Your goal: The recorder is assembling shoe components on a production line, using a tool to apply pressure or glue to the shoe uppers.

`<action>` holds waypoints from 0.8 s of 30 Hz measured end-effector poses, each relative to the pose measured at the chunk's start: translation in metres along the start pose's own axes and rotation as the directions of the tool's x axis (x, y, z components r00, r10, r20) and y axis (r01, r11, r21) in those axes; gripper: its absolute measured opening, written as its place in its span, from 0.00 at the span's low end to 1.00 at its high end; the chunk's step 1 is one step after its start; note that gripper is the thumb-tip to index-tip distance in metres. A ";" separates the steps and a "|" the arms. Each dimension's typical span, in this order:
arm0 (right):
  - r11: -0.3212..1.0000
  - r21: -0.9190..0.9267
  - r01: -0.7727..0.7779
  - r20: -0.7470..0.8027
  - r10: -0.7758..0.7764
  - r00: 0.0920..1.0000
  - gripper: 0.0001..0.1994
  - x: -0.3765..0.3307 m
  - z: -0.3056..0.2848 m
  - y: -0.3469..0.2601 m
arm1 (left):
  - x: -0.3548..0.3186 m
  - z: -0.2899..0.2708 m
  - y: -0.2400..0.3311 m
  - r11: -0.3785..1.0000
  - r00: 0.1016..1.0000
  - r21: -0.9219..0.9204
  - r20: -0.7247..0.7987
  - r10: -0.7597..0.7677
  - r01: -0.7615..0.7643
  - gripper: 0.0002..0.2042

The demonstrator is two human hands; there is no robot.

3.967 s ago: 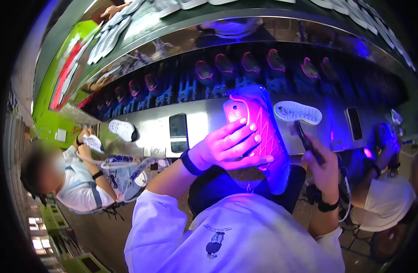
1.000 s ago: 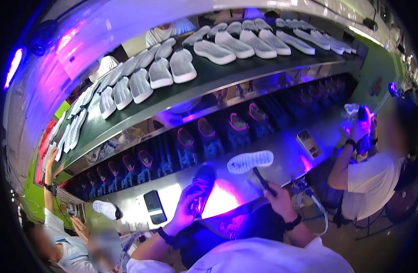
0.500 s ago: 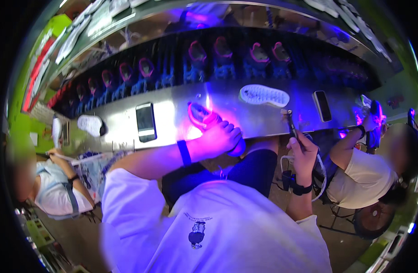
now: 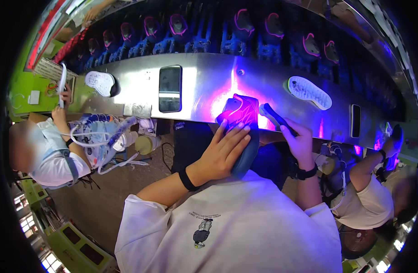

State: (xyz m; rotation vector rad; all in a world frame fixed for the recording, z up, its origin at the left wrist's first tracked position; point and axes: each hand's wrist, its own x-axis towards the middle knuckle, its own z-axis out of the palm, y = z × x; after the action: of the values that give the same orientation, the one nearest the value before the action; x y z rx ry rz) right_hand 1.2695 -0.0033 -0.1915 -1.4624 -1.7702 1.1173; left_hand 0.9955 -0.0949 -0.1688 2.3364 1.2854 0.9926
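A dark shoe upper [image 4: 243,113] with glowing pink lines is tilted at the near edge of the metal bench, its rounded dark end toward my body. My left hand [image 4: 225,152] lies over its side, fingers bent round it, and holds it. In my right hand [image 4: 301,142] is a slim dark-handled brush [image 4: 275,119], gripped between thumb and fingers. The brush's head points at the shoe upper from the right, a small gap apart. Strong pink and violet light falls around the upper.
On the bench [image 4: 141,68] lie a white shoe sole [image 4: 310,93], another white sole [image 4: 100,83], a phone [image 4: 170,88] and a second phone [image 4: 355,120]. Behind runs a rack of several dark uppers [image 4: 178,25]. Co-workers sit at left [image 4: 59,150] and right [image 4: 368,191].
The shoe upper has turned and come nearer my body, with my left hand shifted along its side. My right hand has brought the brush closer to it. The head view has shifted.
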 end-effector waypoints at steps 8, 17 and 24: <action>0.949 0.137 -0.283 0.085 0.274 0.958 0.17 -0.013 0.020 0.007 | -0.022 0.011 -0.014 0.991 0.991 0.050 0.039 0.125 -0.127 0.24; 0.956 0.149 -0.253 0.161 0.228 0.960 0.17 -0.052 0.006 0.003 | -0.021 0.011 -0.017 0.983 0.982 0.041 0.069 0.174 -0.177 0.21; 0.954 0.133 -0.270 0.092 0.259 0.961 0.17 -0.036 0.007 -0.002 | -0.014 0.008 -0.013 0.984 0.983 0.057 0.080 0.164 -0.169 0.20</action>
State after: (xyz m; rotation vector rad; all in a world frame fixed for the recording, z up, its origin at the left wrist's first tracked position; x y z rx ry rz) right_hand 1.2707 -0.0397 -0.1906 -1.6205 -1.5344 1.4213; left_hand 0.9879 -0.0986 -0.1882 2.5391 1.1235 0.9145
